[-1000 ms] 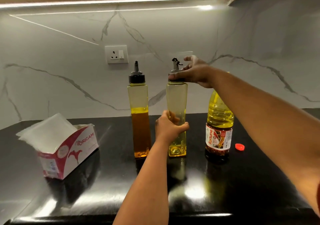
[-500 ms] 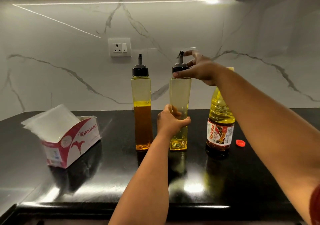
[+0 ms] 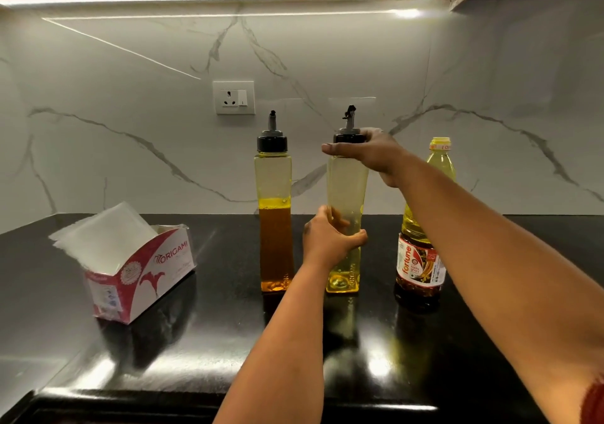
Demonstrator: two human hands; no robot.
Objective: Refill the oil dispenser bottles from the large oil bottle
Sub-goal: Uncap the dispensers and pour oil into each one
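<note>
Black plastic forms the cap (image 3: 349,138) of the nearly empty dispenser bottle (image 3: 346,194), and the right hand (image 3: 372,155) grips this cap from the right, thumb and fingers curled round its rim with the thumb tip pointing left. The grey pour spout (image 3: 349,117) rises above the hand, uncovered. The left hand (image 3: 328,239) holds the same bottle at mid-height, fingers wrapped round its front and thumb on the near left side. This bottle stands upright on the black counter (image 3: 202,351), near the middle of the back edge, with only a shallow yellow pool visible at its base. Just beside it to the left, not touching, stands a second dispenser bottle (image 3: 274,217), also upright and capped in black, filled to about half its height with amber oil. To the right of the held bottle, partly hidden behind the right forearm, the large oil bottle (image 3: 421,260) stands upright with its mouth open; it bears a red "fortune" label and yellow oil shows above that label. Toward the left edge of the counter, well apart from the bottles, sits an open red-and-white tissue box (image 3: 143,276) marked "ORIGAMI", with white tissues (image 3: 104,237) protruding. On the marble backsplash (image 3: 130,145) behind the bottles, a white wall socket (image 3: 233,97) is mounted.
</note>
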